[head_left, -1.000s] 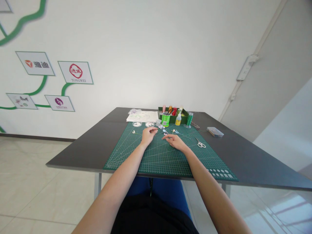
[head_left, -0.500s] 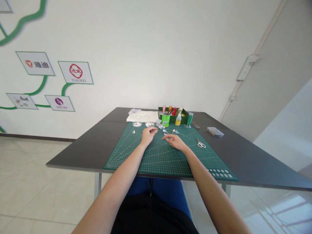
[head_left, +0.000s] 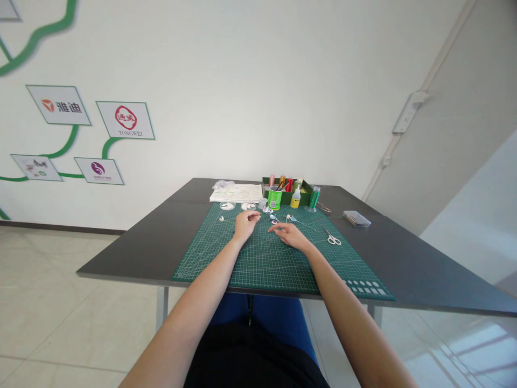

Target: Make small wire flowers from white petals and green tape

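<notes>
Above the green cutting mat (head_left: pixel 266 269), my left hand (head_left: pixel 245 225) has thumb and fingertips pinched together; whatever may be between them is too small to make out. My right hand (head_left: pixel 288 235) hovers low to its right, fingers loosely stretched out, with nothing visible in them. Just beyond the right fingertips lie small pale flower pieces on thin wires (head_left: pixel 293 219) and a small round piece (head_left: pixel 274 222) with a dark centre. To the left of my left hand rests another small white flower piece (head_left: pixel 221 219) on a wire.
White-handled scissors (head_left: pixel 333 239) lie on the mat's right side. Behind are a green can (head_left: pixel 274 199), a glue bottle (head_left: pixel 295 198), a green tube (head_left: pixel 314 198), a box of thread spools (head_left: pixel 265 186), shallow dishes (head_left: pixel 227 206) and white sheets (head_left: pixel 238 193). A clear case (head_left: pixel 356 219) sits farther right.
</notes>
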Demonstrator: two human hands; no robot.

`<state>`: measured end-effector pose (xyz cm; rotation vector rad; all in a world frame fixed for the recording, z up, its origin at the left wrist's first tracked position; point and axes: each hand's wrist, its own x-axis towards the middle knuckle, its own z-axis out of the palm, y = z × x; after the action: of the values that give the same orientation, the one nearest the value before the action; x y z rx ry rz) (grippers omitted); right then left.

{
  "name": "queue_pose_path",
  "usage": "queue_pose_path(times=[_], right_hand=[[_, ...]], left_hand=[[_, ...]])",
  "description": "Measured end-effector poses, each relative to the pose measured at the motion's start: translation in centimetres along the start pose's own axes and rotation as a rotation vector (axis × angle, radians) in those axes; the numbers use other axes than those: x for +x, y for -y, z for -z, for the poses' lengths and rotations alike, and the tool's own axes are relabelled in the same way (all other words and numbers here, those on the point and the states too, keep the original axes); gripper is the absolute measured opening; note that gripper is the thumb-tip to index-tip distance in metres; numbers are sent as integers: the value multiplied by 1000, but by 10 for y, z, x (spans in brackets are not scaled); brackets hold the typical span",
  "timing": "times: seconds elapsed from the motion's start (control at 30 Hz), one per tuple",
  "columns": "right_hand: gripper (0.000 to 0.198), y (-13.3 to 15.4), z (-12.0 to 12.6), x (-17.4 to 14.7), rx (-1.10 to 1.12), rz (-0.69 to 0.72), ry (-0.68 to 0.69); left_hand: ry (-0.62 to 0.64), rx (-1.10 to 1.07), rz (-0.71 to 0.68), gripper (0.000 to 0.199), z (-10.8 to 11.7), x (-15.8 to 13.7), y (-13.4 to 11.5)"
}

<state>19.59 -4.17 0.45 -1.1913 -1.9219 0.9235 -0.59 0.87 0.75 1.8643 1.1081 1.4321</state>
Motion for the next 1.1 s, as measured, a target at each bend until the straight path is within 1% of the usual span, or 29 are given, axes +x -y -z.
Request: queue_pose_path(times=[0.3,0.73,1.1], right_hand=[[38,1,-1,0,33,-12,5],[39,1,0,-1,11,-4,19],[39,2,0,-1,17,-2,16]], left_hand=[[-8,9,-17,14,-1,2,4],[-15,31,-31,13,0,0,-1],[-11,51,-35,13,-1,1,2]])
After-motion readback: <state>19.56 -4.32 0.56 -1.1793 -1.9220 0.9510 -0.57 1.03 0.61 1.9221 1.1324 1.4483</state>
